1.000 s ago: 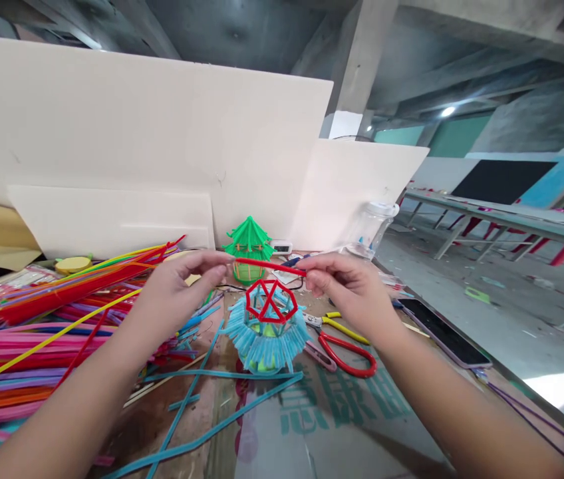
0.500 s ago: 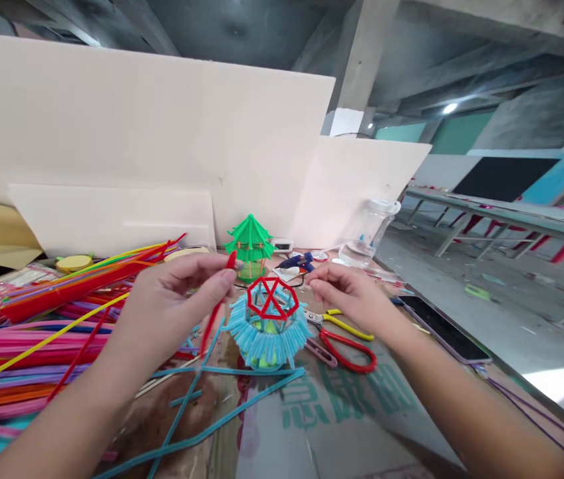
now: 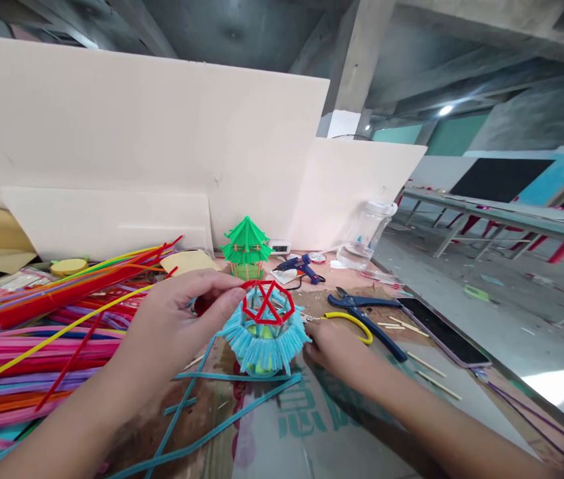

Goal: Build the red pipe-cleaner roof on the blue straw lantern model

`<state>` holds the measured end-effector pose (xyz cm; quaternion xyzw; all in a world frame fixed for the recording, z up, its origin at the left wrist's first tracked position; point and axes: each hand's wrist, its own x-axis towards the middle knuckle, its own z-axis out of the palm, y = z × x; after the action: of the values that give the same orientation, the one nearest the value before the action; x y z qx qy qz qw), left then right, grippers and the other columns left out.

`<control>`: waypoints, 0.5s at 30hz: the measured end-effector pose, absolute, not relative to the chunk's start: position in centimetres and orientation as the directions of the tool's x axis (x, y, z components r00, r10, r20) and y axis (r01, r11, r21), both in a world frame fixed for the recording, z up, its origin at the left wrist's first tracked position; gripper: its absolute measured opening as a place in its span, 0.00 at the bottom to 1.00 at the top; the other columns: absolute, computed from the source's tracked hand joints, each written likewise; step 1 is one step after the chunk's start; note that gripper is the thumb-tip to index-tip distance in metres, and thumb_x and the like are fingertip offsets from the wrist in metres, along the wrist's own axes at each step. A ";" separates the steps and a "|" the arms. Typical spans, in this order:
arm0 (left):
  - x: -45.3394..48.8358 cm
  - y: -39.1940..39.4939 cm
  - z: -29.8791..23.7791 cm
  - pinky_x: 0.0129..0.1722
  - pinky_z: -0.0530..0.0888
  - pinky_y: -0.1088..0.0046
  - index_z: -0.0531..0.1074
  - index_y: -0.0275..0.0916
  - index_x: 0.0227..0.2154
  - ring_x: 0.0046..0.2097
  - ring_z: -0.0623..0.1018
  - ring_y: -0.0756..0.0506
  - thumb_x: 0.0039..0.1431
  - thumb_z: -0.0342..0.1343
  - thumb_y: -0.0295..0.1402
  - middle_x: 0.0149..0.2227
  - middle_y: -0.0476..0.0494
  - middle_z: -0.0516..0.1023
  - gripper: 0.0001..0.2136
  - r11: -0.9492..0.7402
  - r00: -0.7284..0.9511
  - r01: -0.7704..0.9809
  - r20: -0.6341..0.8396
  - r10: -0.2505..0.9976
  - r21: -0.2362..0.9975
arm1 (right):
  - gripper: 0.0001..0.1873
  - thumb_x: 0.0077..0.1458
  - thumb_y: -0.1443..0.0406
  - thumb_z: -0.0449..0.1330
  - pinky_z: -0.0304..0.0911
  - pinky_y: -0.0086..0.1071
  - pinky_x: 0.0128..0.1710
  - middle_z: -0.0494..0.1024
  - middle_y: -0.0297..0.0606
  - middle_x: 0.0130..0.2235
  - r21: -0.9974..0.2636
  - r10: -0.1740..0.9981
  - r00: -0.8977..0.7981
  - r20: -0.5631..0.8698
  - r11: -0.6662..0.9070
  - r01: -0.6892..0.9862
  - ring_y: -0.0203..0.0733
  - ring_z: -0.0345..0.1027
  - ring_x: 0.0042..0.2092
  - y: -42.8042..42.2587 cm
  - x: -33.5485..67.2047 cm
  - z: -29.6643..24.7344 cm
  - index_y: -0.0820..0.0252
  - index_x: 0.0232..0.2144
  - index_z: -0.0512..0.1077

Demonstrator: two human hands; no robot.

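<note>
My left hand (image 3: 197,309) is closed in a pinch, a red pipe cleaner (image 3: 204,307) partly showing behind its fingers. Its fingertips are close to the left edge of a red frame with crossing bars (image 3: 268,305); I cannot tell if they touch. That frame tops a small model (image 3: 265,346) with a skirt of light blue pipe cleaner pieces. To the model's right, my right hand (image 3: 334,342) is low over the table with curled fingers, where red-handled scissors lay. Those handles are hidden now. A yellow-handled tool (image 3: 354,320) lies just beyond this hand.
A green pagoda-like model (image 3: 247,246) stands behind, beside a glue gun (image 3: 302,267). Blue-handled pliers (image 3: 376,326), wooden sticks (image 3: 426,364) and a phone (image 3: 444,332) lie right. Pipe cleaners (image 3: 37,346) are heaped left; a clear jug (image 3: 368,233) stands at the back.
My right hand has come down and towards me, over the red-handled scissors. My left hand has shifted slightly towards the red frame, and its red pipe cleaner is now mostly hidden.
</note>
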<state>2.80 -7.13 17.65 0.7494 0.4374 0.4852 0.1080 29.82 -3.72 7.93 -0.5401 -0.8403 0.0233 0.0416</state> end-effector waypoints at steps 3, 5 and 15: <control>2.6 -7.4 17.7 0.31 0.75 0.77 0.80 0.44 0.33 0.29 0.76 0.51 0.60 0.59 0.34 0.29 0.52 0.81 0.05 -0.706 0.211 0.543 0.740 0.639 0.454 | 0.11 0.60 0.69 0.51 0.53 0.30 0.29 0.78 0.41 0.29 -0.194 0.933 -0.342 0.107 0.357 0.914 0.40 0.70 0.30 -2.7 30.9 8.6 0.61 0.32 0.73; 2.4 -7.6 17.8 0.34 0.76 0.76 0.80 0.45 0.36 0.32 0.77 0.50 0.60 0.59 0.31 0.31 0.51 0.81 0.05 -0.747 0.236 0.549 0.788 0.568 0.374 | 0.12 0.64 0.66 0.48 0.56 0.30 0.32 0.78 0.42 0.33 -0.286 0.928 -0.268 0.259 0.339 0.896 0.41 0.70 0.33 -1.9 32.0 10.0 0.62 0.36 0.72; 2.8 -7.8 17.8 0.34 0.74 0.78 0.79 0.40 0.37 0.34 0.77 0.51 0.61 0.57 0.26 0.31 0.48 0.78 0.06 -0.782 0.313 0.596 0.843 0.437 0.184 | 0.17 0.65 0.57 0.56 0.58 0.30 0.31 0.71 0.38 0.36 -0.110 0.555 -0.449 0.701 0.705 0.701 0.37 0.64 0.32 -5.9 29.0 18.9 0.59 0.52 0.70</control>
<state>2.82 -7.85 17.84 0.8062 0.3204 0.4908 -0.0809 28.96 -5.90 18.90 -0.3713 -0.8454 -0.0982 0.3713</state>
